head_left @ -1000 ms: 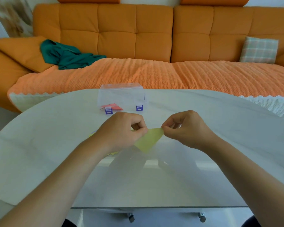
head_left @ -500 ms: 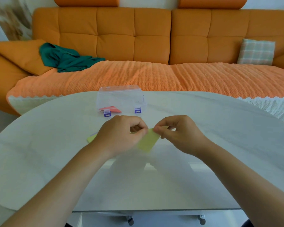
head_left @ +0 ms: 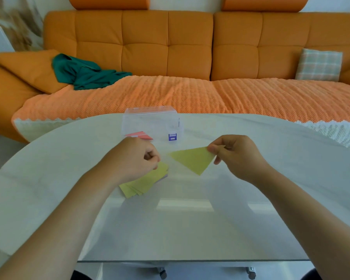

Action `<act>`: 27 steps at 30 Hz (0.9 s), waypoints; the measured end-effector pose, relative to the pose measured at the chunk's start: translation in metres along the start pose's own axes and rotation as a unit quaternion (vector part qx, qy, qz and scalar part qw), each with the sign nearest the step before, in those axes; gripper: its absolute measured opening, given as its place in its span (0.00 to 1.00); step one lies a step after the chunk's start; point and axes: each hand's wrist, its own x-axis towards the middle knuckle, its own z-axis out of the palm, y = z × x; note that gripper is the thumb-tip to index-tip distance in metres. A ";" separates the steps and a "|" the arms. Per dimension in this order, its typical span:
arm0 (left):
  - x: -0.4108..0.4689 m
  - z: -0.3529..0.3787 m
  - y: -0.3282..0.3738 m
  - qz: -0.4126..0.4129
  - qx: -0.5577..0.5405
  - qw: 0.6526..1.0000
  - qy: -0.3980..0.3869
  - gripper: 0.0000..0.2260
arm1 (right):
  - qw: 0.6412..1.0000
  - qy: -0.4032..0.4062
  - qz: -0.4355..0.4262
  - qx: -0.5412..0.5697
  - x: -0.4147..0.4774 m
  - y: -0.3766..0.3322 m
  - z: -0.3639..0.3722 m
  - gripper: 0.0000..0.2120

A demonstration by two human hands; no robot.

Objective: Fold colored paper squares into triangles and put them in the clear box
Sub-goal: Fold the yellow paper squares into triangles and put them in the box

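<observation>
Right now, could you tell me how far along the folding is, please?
Done: a red folded paper triangle lies in the clear plastic box. In hand: the right hand pinches a yellow folded paper triangle, not yet boxed. Remaining: a stack of yellow paper squares by the left hand awaits folding.

An orange sofa (head_left: 190, 47) is set behind a white table (head_left: 49, 158); a green cloth (head_left: 85, 73) and a plaid cushion (head_left: 319, 64) are laid on it.

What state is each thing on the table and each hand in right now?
yellow triangle, folded, held up by one corner.
right hand, fingers pinching the yellow triangle.
left hand, fingers curled, holding nothing.
yellow paper stack, unfolded, lying flat.
clear box, red folded paper inside, lid state unclear.
</observation>
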 end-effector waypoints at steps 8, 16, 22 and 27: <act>-0.003 0.034 0.018 0.022 -0.209 0.978 -0.021 0.07 | 0.987 -0.155 -0.043 0.010 -0.005 -0.003 0.009 0.05; 0.003 0.055 0.027 -0.051 -0.337 0.939 -0.055 0.02 | 0.994 -0.071 -0.077 0.036 -0.003 0.004 0.013 0.21; 0.009 0.053 0.026 -0.180 -0.489 0.853 -0.035 0.05 | 0.978 -0.074 -0.186 -0.062 -0.010 0.004 0.011 0.28; 0.007 0.051 0.032 -0.178 -0.541 0.820 -0.060 0.08 | 0.964 -0.106 -0.204 -0.135 -0.012 0.005 0.016 0.17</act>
